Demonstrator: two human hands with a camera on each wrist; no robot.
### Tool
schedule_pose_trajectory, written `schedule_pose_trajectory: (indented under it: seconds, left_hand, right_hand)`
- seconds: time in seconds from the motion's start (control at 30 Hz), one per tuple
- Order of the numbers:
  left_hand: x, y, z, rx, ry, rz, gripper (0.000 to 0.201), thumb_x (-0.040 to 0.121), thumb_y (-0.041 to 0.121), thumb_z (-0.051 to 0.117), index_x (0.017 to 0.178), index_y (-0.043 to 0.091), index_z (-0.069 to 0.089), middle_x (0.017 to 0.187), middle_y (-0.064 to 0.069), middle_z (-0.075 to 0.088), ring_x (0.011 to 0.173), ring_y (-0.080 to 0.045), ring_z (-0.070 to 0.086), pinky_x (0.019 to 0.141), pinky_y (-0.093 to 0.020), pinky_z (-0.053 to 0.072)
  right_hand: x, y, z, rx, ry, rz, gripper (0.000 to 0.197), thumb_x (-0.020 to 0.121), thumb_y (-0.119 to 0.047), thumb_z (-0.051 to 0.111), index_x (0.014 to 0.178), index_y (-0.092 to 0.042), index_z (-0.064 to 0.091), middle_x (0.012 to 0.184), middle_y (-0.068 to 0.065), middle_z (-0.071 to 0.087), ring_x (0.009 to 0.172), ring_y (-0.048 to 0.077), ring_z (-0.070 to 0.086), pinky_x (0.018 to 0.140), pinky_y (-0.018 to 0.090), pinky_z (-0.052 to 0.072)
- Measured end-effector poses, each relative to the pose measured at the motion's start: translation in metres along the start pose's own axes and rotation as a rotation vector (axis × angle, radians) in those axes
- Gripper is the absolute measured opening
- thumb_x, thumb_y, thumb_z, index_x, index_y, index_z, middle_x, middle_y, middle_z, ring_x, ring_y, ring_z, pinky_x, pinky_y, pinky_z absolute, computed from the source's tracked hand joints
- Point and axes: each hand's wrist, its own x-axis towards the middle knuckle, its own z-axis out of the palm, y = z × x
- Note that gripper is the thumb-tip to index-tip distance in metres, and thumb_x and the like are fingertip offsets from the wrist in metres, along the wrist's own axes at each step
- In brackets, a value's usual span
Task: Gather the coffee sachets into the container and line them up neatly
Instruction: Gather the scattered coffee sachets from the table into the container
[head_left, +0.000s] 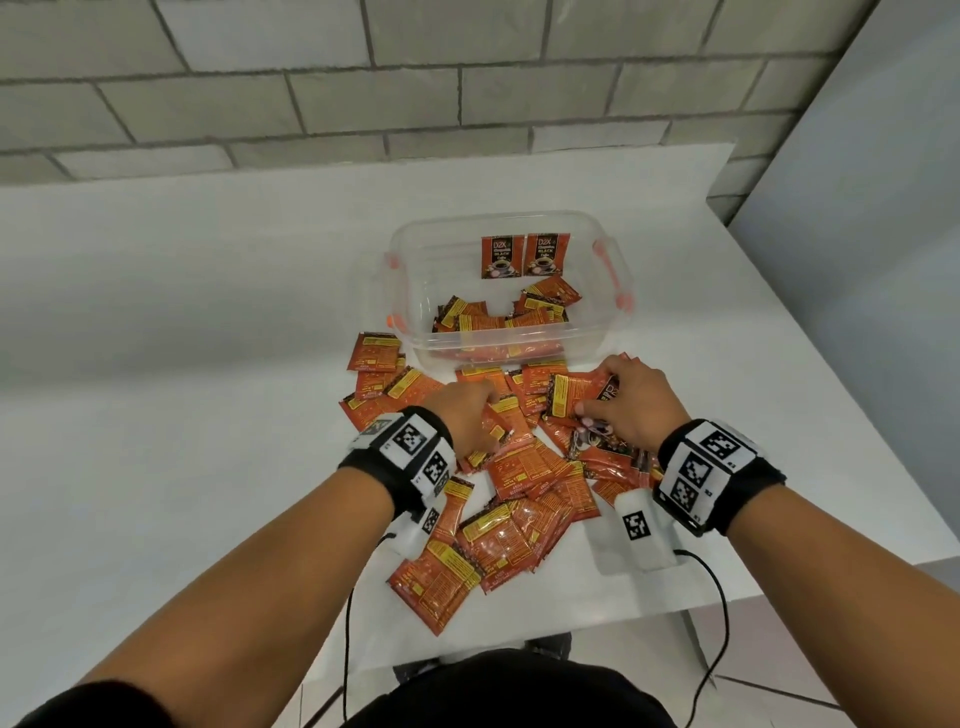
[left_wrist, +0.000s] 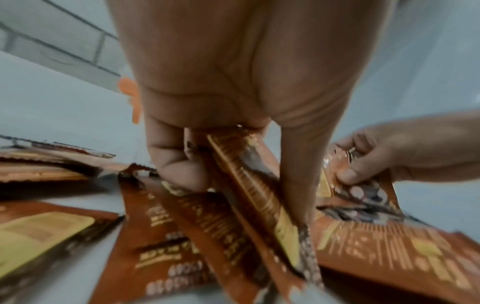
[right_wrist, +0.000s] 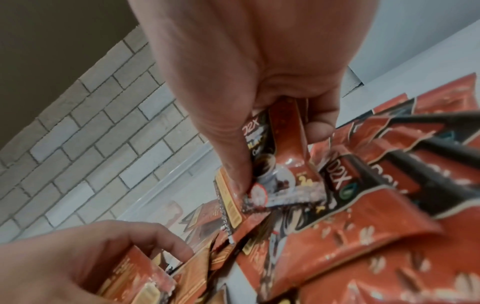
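Note:
Several orange coffee sachets (head_left: 524, 470) lie in a loose heap on the white table, in front of a clear plastic container (head_left: 431, 260). Two sachets (head_left: 523, 255) stand upright against its far wall; several more lie jumbled on its floor. My left hand (head_left: 470, 415) reaches into the heap and pinches sachets (left_wrist: 249, 179) between thumb and fingers. My right hand (head_left: 621, 402) grips a few sachets (right_wrist: 283, 156) near the container's front wall, thumb on top.
The white table (head_left: 208, 322) ends at a brick wall (head_left: 363, 78) behind the container. Its right edge (head_left: 810, 322) runs close to my right arm. The container has orange clips (head_left: 621, 291) on its sides. Cables hang from both wrist bands.

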Motion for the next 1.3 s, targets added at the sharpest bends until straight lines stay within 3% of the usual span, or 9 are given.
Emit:
schedule_pose_trajectory:
  seconds: [0.3,0.47,0.7,0.83,0.97,1.03,1.1,1.17,1.3]
  left_hand:
    - [0.012,0.0,0.015,0.037,0.157,-0.04,0.064,0.078,0.016,0.076,0.132,0.008,0.042,0.141,-0.012,0.033,0.108,-0.027,0.055,0.086,-0.031,0.047]
    - [0.014,-0.005,0.012,-0.048,0.205,-0.009,0.052,0.082,0.013,0.071,0.126,0.007,0.046,0.127,-0.01,0.044,0.106,-0.023,0.052,0.08,-0.026,0.041]
    - [-0.003,-0.014,-0.015,-0.308,0.245,0.034,0.038,0.088,0.013,0.06,0.123,0.016,0.043,0.072,0.007,0.05,0.06,-0.005,0.047,0.047,-0.016,0.033]
    - [-0.015,-0.027,-0.056,-0.589,0.319,-0.008,0.022,0.09,0.015,0.058,0.108,0.019,0.047,0.08,0.006,0.058,0.064,-0.006,0.054,0.051,-0.018,0.04]
    - [0.001,-0.029,-0.097,-0.811,0.531,-0.055,0.01,0.085,0.011,0.062,0.09,0.018,0.057,0.084,-0.001,0.064,0.076,-0.02,0.064,0.069,-0.03,0.053]
    - [0.014,-0.021,-0.105,-0.721,0.509,-0.057,0.013,0.083,0.008,0.063,0.073,0.015,0.057,0.072,-0.001,0.062,0.068,-0.014,0.06,0.061,-0.021,0.048]
    - [0.034,-0.015,-0.106,-0.588,0.414,-0.103,0.001,0.084,0.006,0.06,0.085,0.006,0.061,0.078,-0.003,0.062,0.071,-0.014,0.059,0.051,-0.016,0.04]
    - [0.05,-0.01,-0.103,-0.503,0.344,-0.223,0.019,0.088,0.006,0.054,0.107,0.005,0.052,0.097,-0.009,0.061,0.086,-0.022,0.06,0.054,-0.022,0.041]
    - [0.057,-0.002,-0.102,-0.441,0.324,-0.274,0.025,0.09,0.018,0.057,0.111,0.006,0.055,0.108,-0.01,0.063,0.088,-0.023,0.061,0.061,-0.025,0.046]
  right_hand:
    - [-0.004,-0.002,-0.001,0.115,0.029,-0.028,0.029,0.078,-0.028,0.076,0.093,-0.018,0.055,0.095,0.001,0.062,0.087,0.018,0.058,0.078,0.032,0.048]
    - [-0.008,-0.015,-0.017,0.246,0.069,-0.106,0.03,0.078,-0.025,0.076,0.096,-0.019,0.053,0.087,-0.009,0.061,0.074,-0.004,0.054,0.059,0.009,0.036]
    - [0.03,-0.05,-0.042,0.54,0.154,-0.193,0.037,0.081,-0.018,0.073,0.113,-0.02,0.054,0.106,-0.018,0.057,0.107,0.01,0.056,0.098,0.032,0.044]
    - [0.07,-0.061,-0.037,0.526,0.216,-0.081,0.024,0.087,-0.026,0.06,0.109,-0.022,0.052,0.11,0.001,0.061,0.097,0.022,0.062,0.087,0.046,0.053]
    - [0.094,-0.075,-0.029,0.52,0.215,-0.033,0.026,0.088,-0.026,0.058,0.113,-0.018,0.054,0.106,0.003,0.064,0.09,0.022,0.065,0.078,0.042,0.056]
    - [0.104,-0.08,-0.022,0.47,0.178,-0.036,0.025,0.086,-0.02,0.057,0.111,-0.017,0.057,0.104,0.0,0.065,0.089,0.021,0.065,0.079,0.041,0.056]
    - [0.116,-0.081,-0.016,0.378,0.111,-0.008,0.029,0.084,-0.01,0.053,0.111,-0.016,0.061,0.104,0.0,0.067,0.083,0.02,0.067,0.077,0.039,0.058]
    - [0.126,-0.081,-0.012,0.376,0.04,0.072,0.034,0.084,-0.008,0.056,0.116,-0.016,0.058,0.105,0.003,0.068,0.078,0.022,0.07,0.074,0.042,0.059]
    - [0.127,-0.088,-0.012,0.278,-0.025,0.124,0.036,0.089,-0.027,0.06,0.119,-0.009,0.054,0.111,0.008,0.064,0.098,0.029,0.065,0.084,0.039,0.053]
